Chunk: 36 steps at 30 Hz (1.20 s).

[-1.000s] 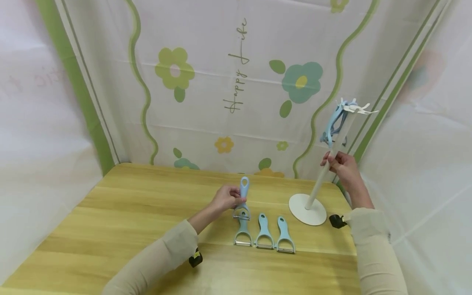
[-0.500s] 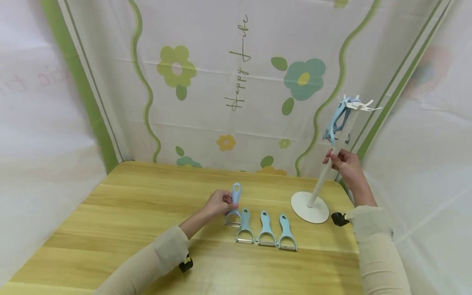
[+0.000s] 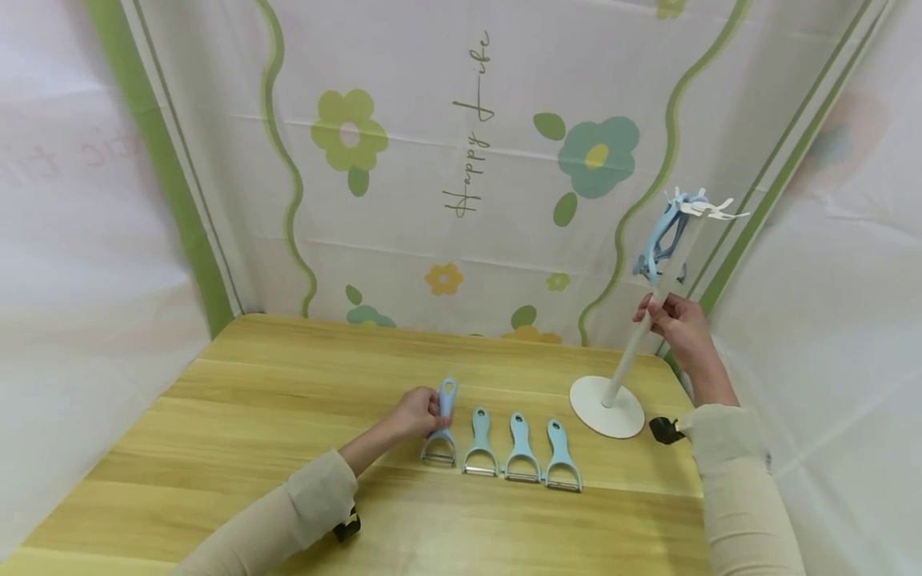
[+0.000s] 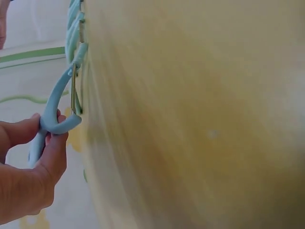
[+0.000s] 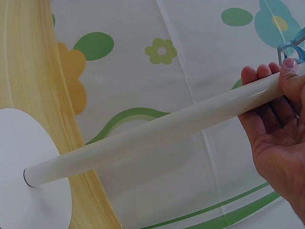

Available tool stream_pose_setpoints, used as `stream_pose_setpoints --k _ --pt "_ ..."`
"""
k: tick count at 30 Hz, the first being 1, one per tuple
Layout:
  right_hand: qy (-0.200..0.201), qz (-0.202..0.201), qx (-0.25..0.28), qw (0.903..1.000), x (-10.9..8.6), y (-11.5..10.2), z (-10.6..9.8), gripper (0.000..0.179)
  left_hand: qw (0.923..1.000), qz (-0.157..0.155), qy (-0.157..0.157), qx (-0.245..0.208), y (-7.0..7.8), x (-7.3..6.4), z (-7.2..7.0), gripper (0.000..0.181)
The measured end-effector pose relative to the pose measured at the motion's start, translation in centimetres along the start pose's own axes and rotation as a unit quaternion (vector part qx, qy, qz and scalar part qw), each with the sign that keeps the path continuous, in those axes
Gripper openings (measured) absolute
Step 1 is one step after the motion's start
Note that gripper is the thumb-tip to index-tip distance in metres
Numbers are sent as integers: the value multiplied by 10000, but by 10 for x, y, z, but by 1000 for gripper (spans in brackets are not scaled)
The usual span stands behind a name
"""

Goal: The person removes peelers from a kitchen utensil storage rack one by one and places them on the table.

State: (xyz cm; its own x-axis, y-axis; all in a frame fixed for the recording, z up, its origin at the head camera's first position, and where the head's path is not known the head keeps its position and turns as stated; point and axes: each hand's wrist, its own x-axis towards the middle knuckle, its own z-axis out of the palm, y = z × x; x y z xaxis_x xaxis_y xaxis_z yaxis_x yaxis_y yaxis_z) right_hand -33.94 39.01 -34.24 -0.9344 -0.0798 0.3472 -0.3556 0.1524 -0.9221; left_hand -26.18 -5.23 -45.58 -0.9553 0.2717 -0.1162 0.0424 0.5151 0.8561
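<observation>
My left hand (image 3: pixel 416 413) pinches a light blue peeler (image 3: pixel 446 400) by its handle, blade end down close over the table. In the left wrist view thumb and fingers grip that peeler (image 4: pixel 53 105) near its fork. To its right lie three more peelers in a row: one greenish blue (image 3: pixel 481 436), one light blue (image 3: pixel 520 444) and another light blue (image 3: pixel 558 448). My right hand (image 3: pixel 680 332) grips the pole of a white hook stand (image 3: pixel 625 360), fingers and thumb wrapped around it below the hooks. Blue peelers (image 3: pixel 655 244) hang from the left side of its hook ring.
The stand's round white base (image 3: pixel 594 418) rests at the right of the wooden table (image 3: pixel 274 416). Behind rises a white curtain (image 3: pixel 403 208) printed with flowers, and plain white sheets (image 3: pixel 86 264) hang at the sides.
My left hand has carried its peeler left and down, from above the leftmost lying peeler to beside the row. The right hand keeps its grip on the stand's pole.
</observation>
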Motion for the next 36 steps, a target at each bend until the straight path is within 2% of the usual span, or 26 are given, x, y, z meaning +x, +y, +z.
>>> stream_pose_setpoints --k 9,16,21,28,31,36 --pt "-5 109 -121 9999 -2 2 -2 26 9981 172 -313 510 -11 -4 7 15" --pt "14 71 -61 10000 0 -2 -2 27 9913 454 -229 1213 -8 -2 7 29" --pt "-33 26 26 10000 1 -4 -1 32 9882 403 -257 1458 -7 0 7 36" --pt "-21 29 -8 10000 0 -1 -1 29 9838 299 -136 1762 -8 1 10 47" --pt "-20 34 15 10000 0 -1 -1 28 9826 216 -153 1837 -8 2 10 43" --pt "130 -30 -203 9997 -2 -1 2 27 9834 128 -361 1772 -7 1 7 31"
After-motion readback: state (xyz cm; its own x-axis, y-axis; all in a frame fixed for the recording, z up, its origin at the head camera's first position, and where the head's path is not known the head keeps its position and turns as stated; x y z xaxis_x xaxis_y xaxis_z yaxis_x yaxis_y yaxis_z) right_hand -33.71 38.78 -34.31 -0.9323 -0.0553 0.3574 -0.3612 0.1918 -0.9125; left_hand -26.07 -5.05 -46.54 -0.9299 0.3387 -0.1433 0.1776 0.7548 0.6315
